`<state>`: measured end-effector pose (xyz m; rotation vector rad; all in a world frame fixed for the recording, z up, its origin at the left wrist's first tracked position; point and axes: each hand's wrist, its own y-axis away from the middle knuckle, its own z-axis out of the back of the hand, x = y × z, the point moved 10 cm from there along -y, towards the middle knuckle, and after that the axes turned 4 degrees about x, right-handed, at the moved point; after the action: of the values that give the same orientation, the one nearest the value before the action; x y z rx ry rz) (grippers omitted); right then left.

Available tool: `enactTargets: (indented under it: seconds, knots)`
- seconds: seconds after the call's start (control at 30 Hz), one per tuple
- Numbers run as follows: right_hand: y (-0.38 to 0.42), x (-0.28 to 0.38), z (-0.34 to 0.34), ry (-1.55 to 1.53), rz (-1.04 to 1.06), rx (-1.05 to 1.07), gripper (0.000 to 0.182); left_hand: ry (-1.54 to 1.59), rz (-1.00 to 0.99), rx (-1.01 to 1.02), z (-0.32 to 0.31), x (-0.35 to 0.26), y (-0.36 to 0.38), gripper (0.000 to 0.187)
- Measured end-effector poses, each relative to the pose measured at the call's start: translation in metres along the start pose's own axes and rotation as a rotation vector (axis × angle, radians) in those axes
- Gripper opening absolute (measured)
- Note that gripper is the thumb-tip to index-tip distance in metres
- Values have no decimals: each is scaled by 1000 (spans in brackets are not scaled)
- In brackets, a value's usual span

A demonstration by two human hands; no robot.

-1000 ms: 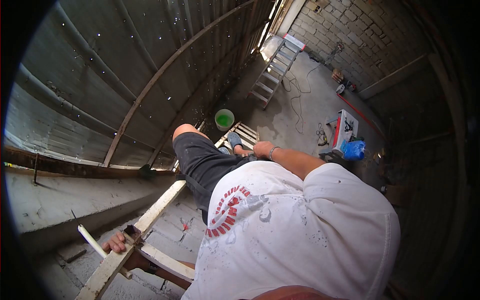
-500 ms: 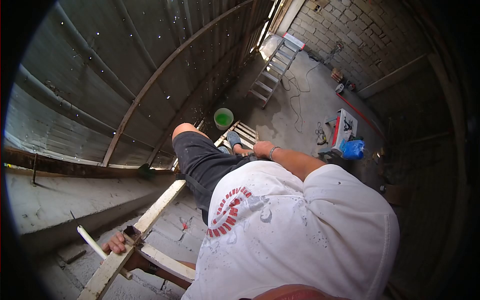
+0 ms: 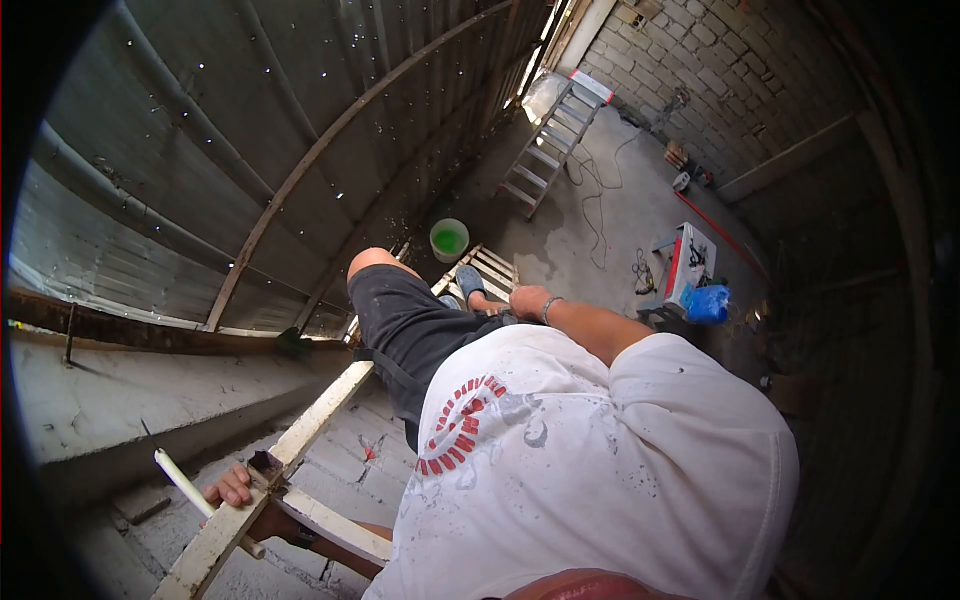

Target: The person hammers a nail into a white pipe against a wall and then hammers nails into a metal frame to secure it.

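My left hand point(image 3: 235, 486) curls its fingers over the paint-spotted wooden rail point(image 3: 312, 425) of a ladder, beside a joint where a crosspiece point(image 3: 335, 525) meets it; the forearm runs behind that crosspiece. Right by those fingers a white stick point(image 3: 180, 480) with a thin dark pointed tip passes under the rail. At my waist, my right hand point(image 3: 530, 300), a bracelet on its wrist, is closed with its fingers bent; I cannot tell what is in it. My white printed shirt point(image 3: 600, 450) and dark shorts point(image 3: 395, 320) fill the middle.
Below, my slippered foot point(image 3: 470, 281) stands by light slats point(image 3: 490, 265). A bucket with green inside point(image 3: 449, 239) is on the concrete floor. Further off are an aluminium stepladder point(image 3: 548, 150), loose cables point(image 3: 598, 200) and a blue bag point(image 3: 708, 304). Corrugated metal sheeting point(image 3: 200, 150) rises at left.
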<state>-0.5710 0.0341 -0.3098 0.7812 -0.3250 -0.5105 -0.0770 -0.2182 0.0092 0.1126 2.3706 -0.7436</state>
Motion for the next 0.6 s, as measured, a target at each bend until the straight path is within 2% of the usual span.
enactTargets:
  seconds: [0.13,0.2,0.5,0.6]
  knots:
    - [-5,0,-2,8,30,-8,23,21,14,8,-1,1,-1,51]
    - [-7,-5,-8,52,-32,60,27,17,25,18,3,0,0,51]
    - [-2,-4,-3,33,-47,89,30,43,19,38,-5,1,-2,49]
    - [-5,-4,-3,1,-1,22,24,19,46,100,-5,1,-4,45]
